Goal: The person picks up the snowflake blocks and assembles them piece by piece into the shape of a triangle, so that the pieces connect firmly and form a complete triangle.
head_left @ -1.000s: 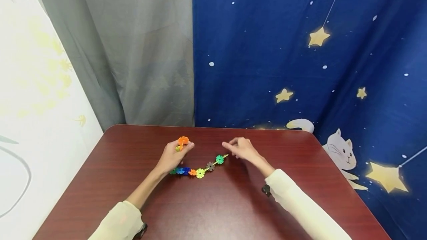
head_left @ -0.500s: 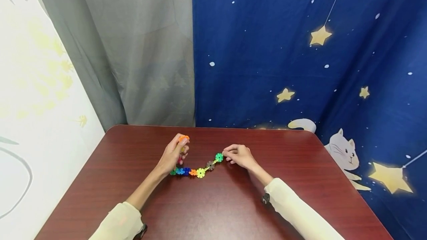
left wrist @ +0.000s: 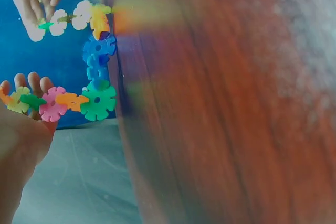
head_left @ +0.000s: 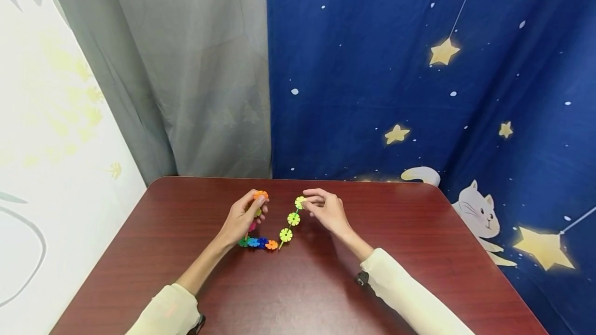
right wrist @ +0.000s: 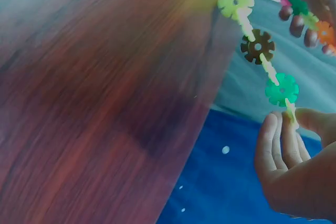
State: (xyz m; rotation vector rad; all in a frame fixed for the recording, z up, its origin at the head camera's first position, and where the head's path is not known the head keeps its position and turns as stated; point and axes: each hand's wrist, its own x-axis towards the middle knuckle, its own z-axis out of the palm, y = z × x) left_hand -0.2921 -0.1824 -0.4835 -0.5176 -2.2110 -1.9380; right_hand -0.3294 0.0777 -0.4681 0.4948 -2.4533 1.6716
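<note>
A chain of colourful notched snowflake discs hangs in a U between the two hands above the table. My left hand (head_left: 238,219) grips one end, thumb over the orange disc (head_left: 261,195). From there the chain drops past a pink disc (left wrist: 53,104) to a green disc (left wrist: 98,100) and blue discs (left wrist: 98,48) low at the tabletop. My right hand (head_left: 328,212) pinches the yellow-green disc (head_left: 300,202) at the other end between thumb and fingertips. A teal disc (right wrist: 282,89) and a brown disc (right wrist: 258,46) follow it in the right wrist view.
The dark red wooden table (head_left: 298,293) has rounded far corners. Behind it hang a grey curtain (head_left: 209,66) and a blue star-patterned curtain (head_left: 354,66). A white patterned panel (head_left: 56,169) stands at the left.
My right hand came to the chain's loose end, pinched it and raised it. That side now rises more steeply, its yellow-green discs facing up. My left thumb moved over the orange disc.
</note>
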